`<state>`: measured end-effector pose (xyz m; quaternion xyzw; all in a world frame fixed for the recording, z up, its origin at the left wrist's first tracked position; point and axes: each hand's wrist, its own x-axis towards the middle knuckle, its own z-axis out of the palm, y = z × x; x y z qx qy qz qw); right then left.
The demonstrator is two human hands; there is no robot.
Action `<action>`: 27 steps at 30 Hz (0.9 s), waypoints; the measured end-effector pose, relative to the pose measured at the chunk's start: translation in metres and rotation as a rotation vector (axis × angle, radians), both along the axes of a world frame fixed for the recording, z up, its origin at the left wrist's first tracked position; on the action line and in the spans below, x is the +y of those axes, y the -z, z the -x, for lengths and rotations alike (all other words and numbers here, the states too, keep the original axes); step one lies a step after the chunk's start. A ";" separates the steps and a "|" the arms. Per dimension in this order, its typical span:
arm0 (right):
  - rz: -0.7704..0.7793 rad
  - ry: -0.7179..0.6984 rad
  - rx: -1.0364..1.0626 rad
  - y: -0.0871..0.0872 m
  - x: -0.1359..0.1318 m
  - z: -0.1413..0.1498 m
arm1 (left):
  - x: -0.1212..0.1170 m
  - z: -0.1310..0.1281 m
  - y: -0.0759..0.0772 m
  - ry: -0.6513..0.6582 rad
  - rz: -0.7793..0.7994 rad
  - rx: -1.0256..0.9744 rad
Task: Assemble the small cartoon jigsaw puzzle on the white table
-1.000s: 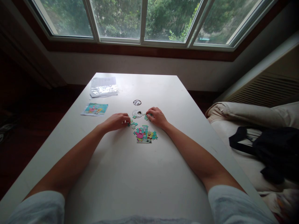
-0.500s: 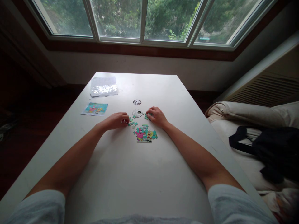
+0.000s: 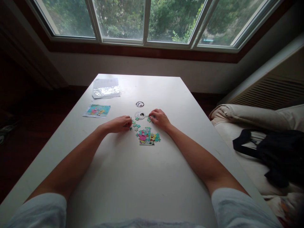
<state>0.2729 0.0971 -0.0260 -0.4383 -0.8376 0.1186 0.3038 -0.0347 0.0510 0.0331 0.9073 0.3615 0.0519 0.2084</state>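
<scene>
A partly joined jigsaw puzzle [image 3: 147,137], with pink, yellow and teal cartoon figures, lies flat on the white table [image 3: 142,177]. My left hand [image 3: 120,123] is at its upper left, fingers curled and pressed together on a small teal puzzle piece [image 3: 130,128] that shows at the fingertips. Loose teal puzzle pieces [image 3: 136,126] lie just right of those fingers. Above the puzzle's right side, my right hand [image 3: 160,118] rests on the table, its fingers bent and slightly apart over more loose pieces [image 3: 149,119], which it partly hides.
Two round printed designs [image 3: 140,115] are at the middle of the table. A picture card [image 3: 97,110] with the same cartoon figures lies left, below a clear plastic bag with papers [image 3: 106,88]. Right of the table, a dark bag [image 3: 280,155] lies on a cream cushioned seat [image 3: 256,110].
My left hand has shifted slightly and its fingers have turned downward, with a teal piece now showing below the fingertips. My right hand has stayed in place.
</scene>
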 end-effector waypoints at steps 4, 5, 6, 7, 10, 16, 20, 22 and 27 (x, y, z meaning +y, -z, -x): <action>-0.004 -0.001 -0.002 0.000 0.000 0.000 | -0.002 -0.004 -0.001 0.023 0.003 -0.015; -0.005 -0.003 -0.003 0.000 0.000 0.000 | -0.002 -0.004 -0.001 0.021 0.009 -0.018; -0.006 -0.005 -0.003 0.001 0.000 0.000 | -0.002 -0.004 -0.001 0.018 0.017 -0.019; -0.006 -0.008 -0.004 0.001 0.001 -0.001 | -0.001 -0.004 0.000 0.011 0.022 -0.020; -0.007 -0.007 -0.002 0.001 0.001 -0.001 | 0.001 -0.002 0.002 -0.025 0.020 -0.011; -0.014 -0.010 0.004 0.003 0.002 0.000 | 0.001 -0.002 0.002 -0.041 -0.004 -0.009; -0.017 -0.008 0.004 0.002 0.002 0.000 | -0.005 -0.008 0.001 -0.062 -0.042 0.014; -0.015 -0.007 0.003 0.002 0.001 0.000 | -0.008 -0.012 -0.001 -0.068 -0.039 0.024; -0.015 -0.009 0.003 0.001 0.001 0.000 | -0.012 -0.015 -0.004 -0.060 -0.026 0.022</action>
